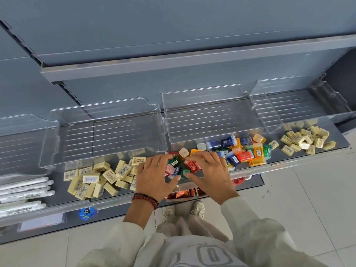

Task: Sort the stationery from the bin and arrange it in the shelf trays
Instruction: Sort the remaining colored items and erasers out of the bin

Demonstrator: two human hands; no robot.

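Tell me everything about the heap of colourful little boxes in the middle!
The heap of little boxes is a jumble of small see-through plastic cases in red, blue, green and orange, some with pale caps and barcode stickers. They lie tumbled every which way on the grey shelf, just in front of the middle clear tray. The left hand and right hand rest on its left end, fingers spread.

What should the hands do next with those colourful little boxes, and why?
Probably gather the boxes between the left hand and right hand and lift them into the clear tray behind: both hands cup that bunch, and the tray looks empty.
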